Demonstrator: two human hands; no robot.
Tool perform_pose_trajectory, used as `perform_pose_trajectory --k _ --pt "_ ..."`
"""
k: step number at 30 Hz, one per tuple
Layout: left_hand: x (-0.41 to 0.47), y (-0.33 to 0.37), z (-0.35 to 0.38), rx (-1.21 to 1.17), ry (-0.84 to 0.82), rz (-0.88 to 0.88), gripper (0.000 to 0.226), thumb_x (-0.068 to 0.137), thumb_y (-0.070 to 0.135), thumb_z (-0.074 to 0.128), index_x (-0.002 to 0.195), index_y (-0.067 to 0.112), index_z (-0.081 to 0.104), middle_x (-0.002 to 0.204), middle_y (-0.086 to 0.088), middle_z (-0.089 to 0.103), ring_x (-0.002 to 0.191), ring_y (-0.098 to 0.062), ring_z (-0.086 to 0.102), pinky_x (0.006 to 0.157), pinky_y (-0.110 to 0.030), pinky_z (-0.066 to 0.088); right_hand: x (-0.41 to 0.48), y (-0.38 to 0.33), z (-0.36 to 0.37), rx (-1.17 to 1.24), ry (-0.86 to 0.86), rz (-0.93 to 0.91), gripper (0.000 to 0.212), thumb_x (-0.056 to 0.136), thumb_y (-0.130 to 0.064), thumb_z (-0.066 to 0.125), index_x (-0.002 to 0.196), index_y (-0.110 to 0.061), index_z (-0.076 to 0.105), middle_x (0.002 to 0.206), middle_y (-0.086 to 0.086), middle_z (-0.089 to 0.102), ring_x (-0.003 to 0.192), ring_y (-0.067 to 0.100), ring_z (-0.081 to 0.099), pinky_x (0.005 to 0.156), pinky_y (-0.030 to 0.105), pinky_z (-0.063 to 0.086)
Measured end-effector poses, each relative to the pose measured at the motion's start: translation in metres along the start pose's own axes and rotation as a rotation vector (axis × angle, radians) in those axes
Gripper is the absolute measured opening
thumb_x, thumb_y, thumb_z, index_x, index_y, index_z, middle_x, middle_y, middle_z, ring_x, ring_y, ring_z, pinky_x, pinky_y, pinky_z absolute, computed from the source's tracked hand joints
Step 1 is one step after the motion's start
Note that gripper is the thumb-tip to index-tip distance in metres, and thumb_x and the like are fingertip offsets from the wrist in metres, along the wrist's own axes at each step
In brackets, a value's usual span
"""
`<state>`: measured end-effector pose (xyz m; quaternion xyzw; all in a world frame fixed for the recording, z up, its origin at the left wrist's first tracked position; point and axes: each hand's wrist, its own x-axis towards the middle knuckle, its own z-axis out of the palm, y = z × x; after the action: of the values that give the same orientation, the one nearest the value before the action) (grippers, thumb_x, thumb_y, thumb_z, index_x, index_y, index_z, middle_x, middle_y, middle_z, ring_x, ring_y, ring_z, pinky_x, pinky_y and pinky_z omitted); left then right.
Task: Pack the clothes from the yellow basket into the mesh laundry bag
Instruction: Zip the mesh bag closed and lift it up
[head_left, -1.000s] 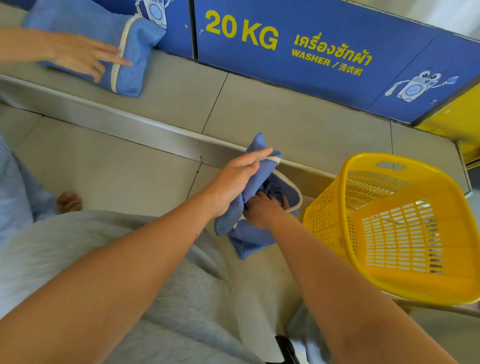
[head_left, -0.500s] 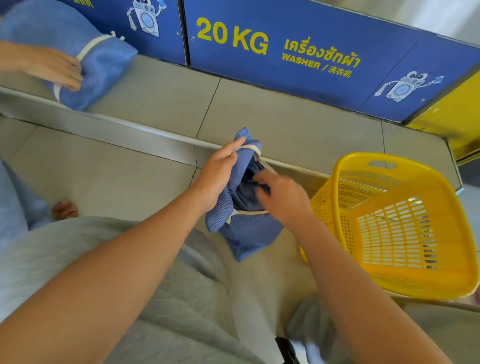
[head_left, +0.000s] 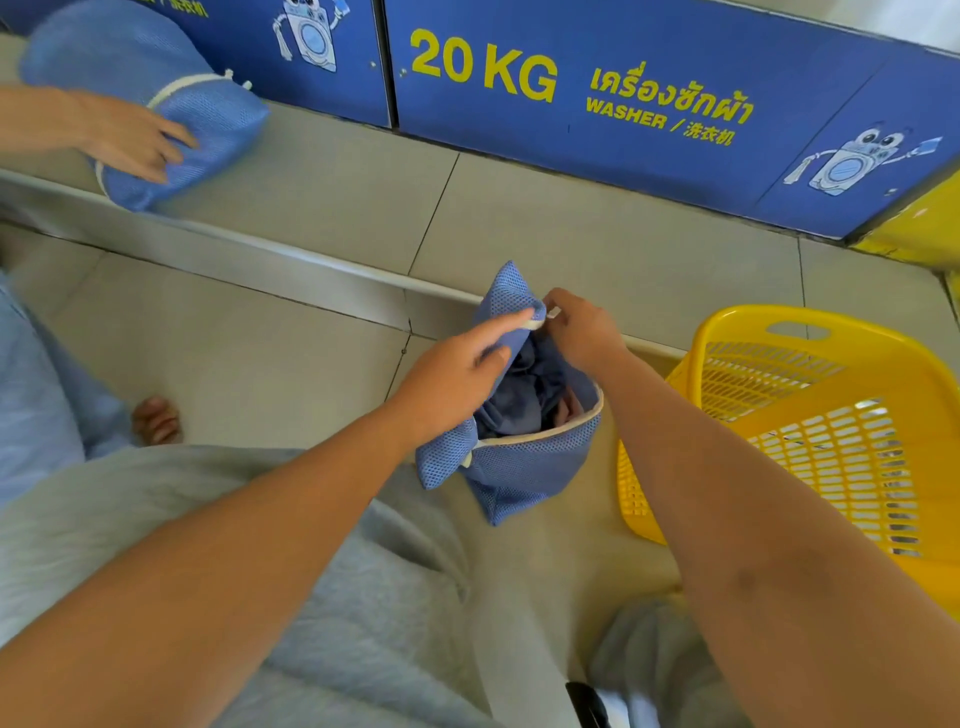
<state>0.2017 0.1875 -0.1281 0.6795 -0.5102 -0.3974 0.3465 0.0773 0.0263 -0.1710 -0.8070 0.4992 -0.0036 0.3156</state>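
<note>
From the head view, your left hand (head_left: 457, 374) has a narrow grip on the mesh laundry bag (head_left: 524, 467) — thumb and forefinger pinch a fold of blue mesh at the left side of its mouth, the forefinger lying straight along the white trim. Your right hand (head_left: 584, 332) closes its grip on the same trim at the top of the opening, fingertips curled round the white edge; whether it has the zip pull you cannot tell. Between the two hands the mouth gapes, and the clothes (head_left: 524, 395) sit inside it, dark blue folds with a scrap of pink at the right.

The bag hangs in front of your knees, its bottom near the grey cloth (head_left: 363, 571) over your lap. The yellow basket (head_left: 727, 318) stands just beside the bag on the right, under your right forearm.

Far left, another person's hand (head_left: 130, 140) rests on a second blue mesh bag (head_left: 218, 119) that lies on a raised tiled step (head_left: 571, 234). A bare foot (head_left: 156, 418) shows on the lower floor (head_left: 234, 353). Behind the step runs a blue washer panel (head_left: 675, 62) marked "20 KG" in yellow.
</note>
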Motion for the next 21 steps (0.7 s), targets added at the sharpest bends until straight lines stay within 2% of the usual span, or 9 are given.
perform_pose_trajectory --k 2,3,4,6,9,12,15,18,21 --pt "-0.008 0.002 0.0 0.319 -0.073 0.078 0.051 0.098 0.03 0.04 0.137 0.061 0.026 0.084 0.018 0.062 0.071 -0.008 0.056 0.068 -0.03 0.048 0.001 0.003 -0.003 0.071 -0.008 0.014 0.021 0.094 -0.013 0.044 0.11 -0.013 0.058 0.082 0.012 0.059 0.08 0.03 0.055 0.062 0.031 0.036" --pt "-0.011 0.003 0.001 0.433 -0.109 0.137 0.054 0.099 0.031 0.04 0.139 0.061 0.02 0.111 0.02 0.063 0.089 -0.013 0.062 0.073 -0.033 0.051 0.002 0.005 -0.004 0.099 -0.016 0.02 0.021 0.093 -0.012 0.045 0.109 -0.013 0.059 0.075 0.007 0.057 0.077 0.027 0.052 0.059 0.031 0.035" --pt "-0.014 0.004 0.002 0.529 -0.152 0.194 0.055 0.099 0.034 0.04 0.14 0.06 0.015 0.14 0.019 0.048 0.111 -0.016 0.059 0.079 -0.036 0.053 0.002 0.006 -0.005 0.123 -0.028 0.023 0.021 0.093 -0.011 0.046 0.107 -0.014 0.06 0.069 0.003 0.054 0.075 0.024 0.05 0.056 0.029 0.035" --pt "-0.014 0.005 0.003 0.685 -0.255 0.253 0.053 0.098 0.046 0.036 0.142 0.059 0.008 0.158 0.018 0.015 0.127 -0.018 0.049 0.079 -0.034 0.051 0.002 0.008 -0.007 0.168 -0.072 0.024 0.021 0.093 -0.01 0.045 0.103 -0.018 0.062 0.067 -0.005 0.053 0.071 0.021 0.049 0.053 0.024 0.036" --pt "-0.016 0.014 0.004 0.702 -0.209 0.273 0.051 0.096 0.054 0.03 0.144 0.055 0.013 0.155 0.018 0.027 0.126 -0.013 0.05 0.078 -0.029 0.046 -0.001 0.009 -0.01 0.244 -0.12 0.022 0.018 0.092 -0.01 0.046 0.095 -0.02 0.06 0.07 -0.007 0.055 0.067 0.017 0.049 0.052 0.024 0.037" --pt "-0.004 0.028 -0.005 0.582 0.166 0.321 0.043 0.098 0.044 0.035 0.141 0.038 0.036 0.128 0.007 0.06 0.108 -0.022 0.058 0.079 -0.034 0.047 -0.005 0.01 -0.009 0.303 -0.12 0.015 0.01 0.09 -0.014 0.05 0.095 -0.016 0.059 0.077 0.002 0.062 0.069 0.018 0.051 0.057 0.026 0.04" --pt "0.038 0.031 -0.009 0.682 0.309 0.23 0.04 0.098 0.031 0.042 0.137 0.022 0.044 0.137 -0.002 0.052 0.118 -0.03 0.048 0.096 -0.042 0.041 -0.012 0.014 -0.003 0.325 -0.078 -0.004 0.011 0.09 -0.016 0.052 0.097 -0.013 0.06 0.079 0.007 0.066 0.072 0.021 0.053 0.063 0.029 0.041" --pt "0.078 0.03 -0.003 0.807 0.075 -0.073 0.049 0.096 0.045 0.041 0.139 0.021 0.041 0.15 -0.006 0.035 0.136 -0.032 0.03 0.108 -0.048 0.03 -0.02 0.017 0.001 0.321 -0.039 -0.05 0.011 0.09 -0.01 0.049 0.097 -0.011 0.058 0.059 -0.002 0.049 0.061 0.018 0.042 0.056 0.03 0.032" --pt "0.097 0.027 0.007 0.85 -0.237 -0.278 0.048 0.092 0.053 0.045 0.112 0.012 0.061 0.112 -0.013 0.06 0.114 -0.033 0.051 0.088 -0.04 0.041 -0.026 0.021 0.002 0.347 -0.006 -0.047 0.01 0.091 -0.01 0.051 0.098 -0.011 0.058 0.059 -0.004 0.043 0.056 0.013 0.037 0.055 0.028 0.029"
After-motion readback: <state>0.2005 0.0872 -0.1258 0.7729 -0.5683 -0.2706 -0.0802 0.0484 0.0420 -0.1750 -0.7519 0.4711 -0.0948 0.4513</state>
